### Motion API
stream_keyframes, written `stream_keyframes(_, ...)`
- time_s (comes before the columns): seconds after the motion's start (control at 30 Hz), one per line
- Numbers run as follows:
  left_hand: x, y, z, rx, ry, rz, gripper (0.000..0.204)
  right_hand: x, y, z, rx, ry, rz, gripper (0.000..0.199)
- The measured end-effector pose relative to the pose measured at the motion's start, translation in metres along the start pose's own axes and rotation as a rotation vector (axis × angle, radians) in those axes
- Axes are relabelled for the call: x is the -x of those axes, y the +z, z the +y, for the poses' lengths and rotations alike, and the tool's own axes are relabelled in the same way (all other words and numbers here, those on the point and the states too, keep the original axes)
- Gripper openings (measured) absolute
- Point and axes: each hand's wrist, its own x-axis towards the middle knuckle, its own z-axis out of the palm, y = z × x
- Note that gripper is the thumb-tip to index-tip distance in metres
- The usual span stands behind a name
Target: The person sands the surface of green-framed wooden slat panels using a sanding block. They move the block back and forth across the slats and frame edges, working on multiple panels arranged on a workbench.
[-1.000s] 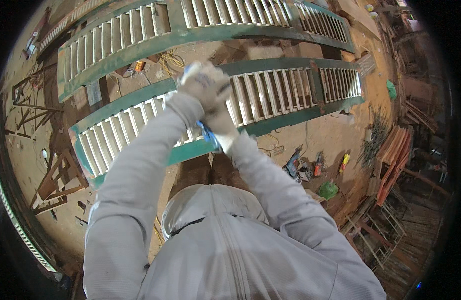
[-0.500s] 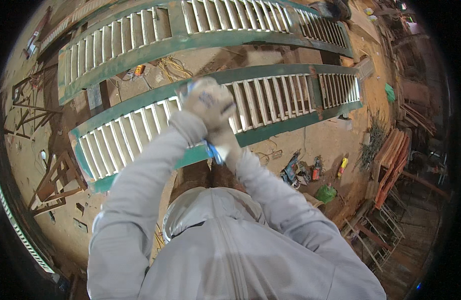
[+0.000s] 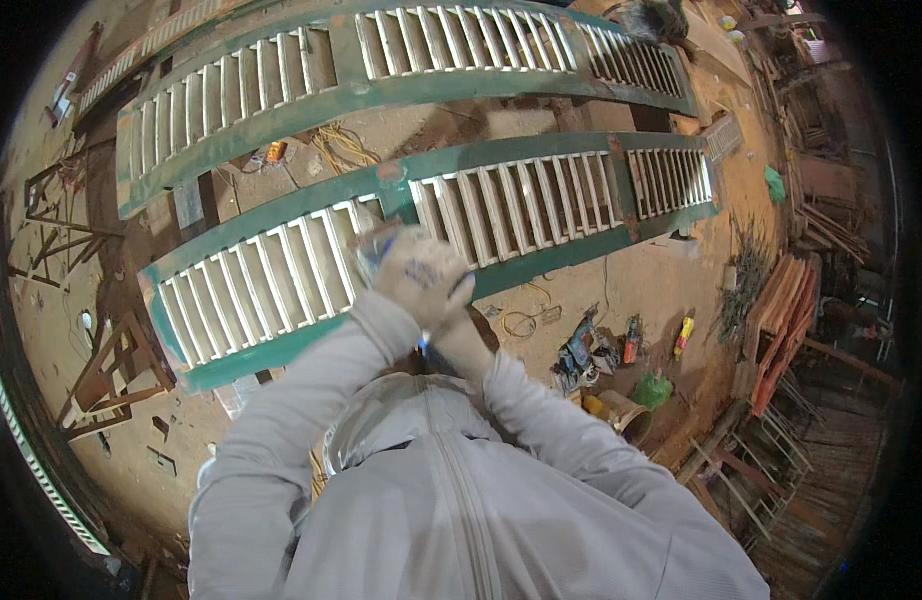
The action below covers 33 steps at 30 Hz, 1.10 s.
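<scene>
Both my gloved hands are pressed together over the near edge of a green louvred shutter [image 3: 281, 280] with pale slats, which lies flat in front of me. My left hand [image 3: 421, 272] is on top, fingers curled. Under it, my right hand [image 3: 463, 342] is mostly hidden, with only the wrist and the heel of the glove showing. A blue-handled tool [image 3: 422, 346] shows in small parts between and beneath the gloves; its working end is hidden. My grey jacket sleeves fill the lower middle of the view.
A second green louvred shutter [image 3: 311, 70] lies parallel, farther away. Yellow cable [image 3: 343, 148] is coiled between the two. Power tools [image 3: 581, 350], bottles and a green bag [image 3: 653, 390] sit on the sandy floor to the right. Wooden frames [image 3: 111, 370] stand at left, stacked timber at right.
My joined hands have slid from over the slats back toward me, to the shutter's near green rail. The grip looks the same.
</scene>
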Motion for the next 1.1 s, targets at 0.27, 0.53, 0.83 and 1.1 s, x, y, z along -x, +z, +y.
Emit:
stream_keyframes(0.27, -0.024, -0.005, -0.036, -0.057, -0.027, 0.059, 0.025, -0.063, 0.005, 0.005, 0.080, -0.179, 0.122, 0.046)
stream_keyframes(0.53, -0.084, -0.017, -0.109, -0.082, -0.127, -0.003, 0.035, -0.173, -0.022, -0.057, -0.280, -0.076, 0.060, 0.060)
stream_keyframes(0.83, 0.019, -0.005, 0.010, 0.017, -0.035, 0.010, 0.023, 0.019, 0.011, 0.002, 0.342, -0.172, 0.000, 0.044)
stream_keyframes(1.1, -0.045, -0.015, -0.065, -0.079, -0.141, -0.058, 0.028, -0.101, -0.011, -0.051, 0.158, -0.082, 0.042, 0.055)
